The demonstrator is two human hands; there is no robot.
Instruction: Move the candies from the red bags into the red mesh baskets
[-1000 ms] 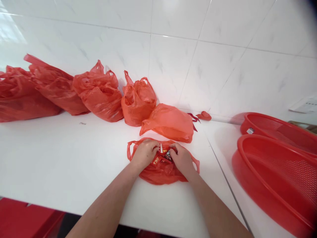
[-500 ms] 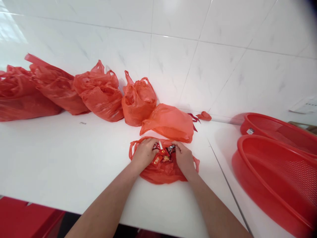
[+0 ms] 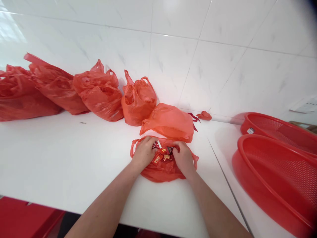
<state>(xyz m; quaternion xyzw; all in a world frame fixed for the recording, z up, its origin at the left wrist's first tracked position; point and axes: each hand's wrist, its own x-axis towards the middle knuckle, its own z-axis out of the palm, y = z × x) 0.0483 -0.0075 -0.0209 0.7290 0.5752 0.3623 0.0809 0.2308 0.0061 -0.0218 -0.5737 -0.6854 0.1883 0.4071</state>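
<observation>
A small red plastic bag [image 3: 162,172] lies on the white counter [image 3: 74,165] right in front of me. Both hands rest on its open mouth. My left hand [image 3: 144,152] grips the left side of the bag's rim with curled fingers. My right hand [image 3: 182,157] grips the right side the same way. Between the hands, small red wrapped sweets [image 3: 163,154] with gold print show inside the bag.
Several filled red plastic bags [image 3: 99,92] line the tiled wall at the back, one [image 3: 170,122] just behind my hands. Two large red mesh baskets [image 3: 277,172] sit at the right. A small red scrap [image 3: 204,115] lies near the wall.
Both hands and the bag's mouth have shifted slightly away from me, and the bag has bunched up narrower. The sweets inside show more clearly now.
</observation>
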